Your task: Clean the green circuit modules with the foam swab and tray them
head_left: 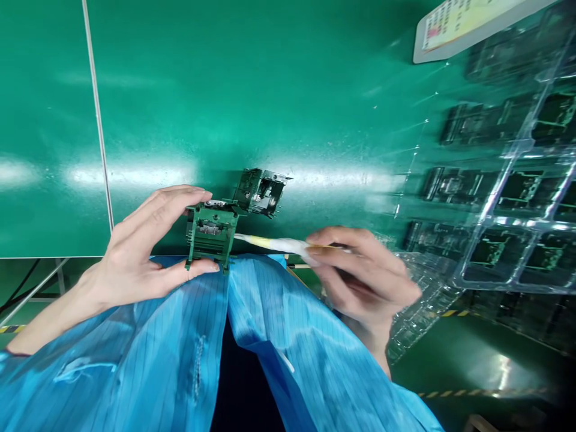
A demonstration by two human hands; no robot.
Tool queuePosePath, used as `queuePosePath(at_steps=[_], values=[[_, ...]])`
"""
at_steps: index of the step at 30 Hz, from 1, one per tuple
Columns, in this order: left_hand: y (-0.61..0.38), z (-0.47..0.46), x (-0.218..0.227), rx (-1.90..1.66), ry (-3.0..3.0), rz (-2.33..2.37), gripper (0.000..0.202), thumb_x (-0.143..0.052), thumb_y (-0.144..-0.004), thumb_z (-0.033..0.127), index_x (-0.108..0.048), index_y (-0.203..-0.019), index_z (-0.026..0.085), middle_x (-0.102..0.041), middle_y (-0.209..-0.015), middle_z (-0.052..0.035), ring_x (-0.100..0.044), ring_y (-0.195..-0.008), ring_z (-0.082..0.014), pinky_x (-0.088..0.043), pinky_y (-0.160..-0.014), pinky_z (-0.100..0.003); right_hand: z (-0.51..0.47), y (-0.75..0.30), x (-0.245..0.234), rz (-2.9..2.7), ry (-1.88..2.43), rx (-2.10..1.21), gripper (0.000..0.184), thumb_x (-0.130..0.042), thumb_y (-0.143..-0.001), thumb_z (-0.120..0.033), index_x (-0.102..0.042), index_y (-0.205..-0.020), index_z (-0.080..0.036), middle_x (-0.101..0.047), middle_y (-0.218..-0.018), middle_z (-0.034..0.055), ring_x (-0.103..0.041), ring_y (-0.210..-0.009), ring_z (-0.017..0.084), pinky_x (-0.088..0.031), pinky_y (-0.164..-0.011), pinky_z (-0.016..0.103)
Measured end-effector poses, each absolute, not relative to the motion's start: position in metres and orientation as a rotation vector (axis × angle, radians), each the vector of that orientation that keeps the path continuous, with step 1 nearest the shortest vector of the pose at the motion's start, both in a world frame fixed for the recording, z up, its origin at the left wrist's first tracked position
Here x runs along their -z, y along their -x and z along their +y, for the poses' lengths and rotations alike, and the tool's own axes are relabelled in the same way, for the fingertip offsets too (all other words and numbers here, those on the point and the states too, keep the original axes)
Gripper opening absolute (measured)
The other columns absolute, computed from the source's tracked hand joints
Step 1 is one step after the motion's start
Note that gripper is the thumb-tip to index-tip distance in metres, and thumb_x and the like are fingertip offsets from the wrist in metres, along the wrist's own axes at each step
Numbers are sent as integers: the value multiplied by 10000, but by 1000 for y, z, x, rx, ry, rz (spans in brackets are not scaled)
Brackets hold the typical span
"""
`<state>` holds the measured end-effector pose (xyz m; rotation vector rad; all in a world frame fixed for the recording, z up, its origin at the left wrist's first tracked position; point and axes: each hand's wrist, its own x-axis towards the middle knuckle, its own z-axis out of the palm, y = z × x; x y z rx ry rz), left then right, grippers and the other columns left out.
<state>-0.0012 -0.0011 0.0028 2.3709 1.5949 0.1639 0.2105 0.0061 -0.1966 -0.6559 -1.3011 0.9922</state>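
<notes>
My left hand [144, 252] grips a small green plastic and metal assembly [211, 231] between thumb and fingers, just above the near edge of the green table [270, 90]. A hinged dark part [261, 191] stands open at the assembly's upper right. My right hand [360, 270] pinches a thin stick with a white and yellowish swab tip [274, 243], and the tip points left at the assembly's side. Both hands hover over my blue striped coat [252, 336].
Clear plastic trays [517, 198] with several dark green parts in their pockets lie at the right, partly stacked. A white labelled card [463, 24] sits at the top right. A thin white line [96, 114] runs down the table at the left. The floor shows below.
</notes>
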Motion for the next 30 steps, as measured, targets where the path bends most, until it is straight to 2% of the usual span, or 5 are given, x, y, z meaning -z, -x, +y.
queuePosePath(at_steps=[6, 10, 15, 21, 30], values=[[6, -4, -6, -184, -2293, 1685, 736, -865, -747, 333, -556, -1403, 208, -698, -1228, -104, -673, -1158, -264, -605, -966, -348, 24, -205, 240, -664, 955, -907, 150, -803, -799, -278, -786, -948, -284, -667, -750, 6, -594, -538, 128, -504, -450, 272], [13, -6, -6, -194, -2287, 1731, 783, -871, -738, 282, -531, -1443, 247, -699, -1246, -88, -679, -1144, -248, -583, -1013, -355, 20, -192, 263, -701, 1378, -971, 213, -757, -826, -406, -743, -856, -195, -664, -712, 20, -622, -616, 173, -585, -641, 395], [21, -7, -4, -118, -2442, 1746, 794, -862, -752, 308, -511, -1464, 265, -710, -1253, -52, -684, -1118, -202, -559, -1055, -315, 6, -193, 249, -1087, 1345, -762, 365, -693, -890, -317, -655, -1237, -213, -660, -1258, 130, -606, -1249, 308, -488, -1085, 570], [31, -3, 5, -104, -2494, 1756, 726, -835, -781, 396, -545, -1438, 286, -721, -1235, -7, -699, -1069, -206, -587, -1018, -332, 11, -170, 212, -1322, 806, -1290, 909, -723, -867, -507, -226, -1587, -263, -384, -1612, 142, -383, -1499, 309, -403, -1208, 535], [35, -2, 11, -21, -2484, 1810, 733, -836, -776, 408, -540, -1433, 279, -717, -1228, -68, -700, -1098, -262, -616, -968, -413, 15, -150, 199, -1311, 699, -1351, 624, -708, -906, -369, -465, -1462, -221, -571, -1470, 131, -538, -1384, 272, -452, -1180, 482]])
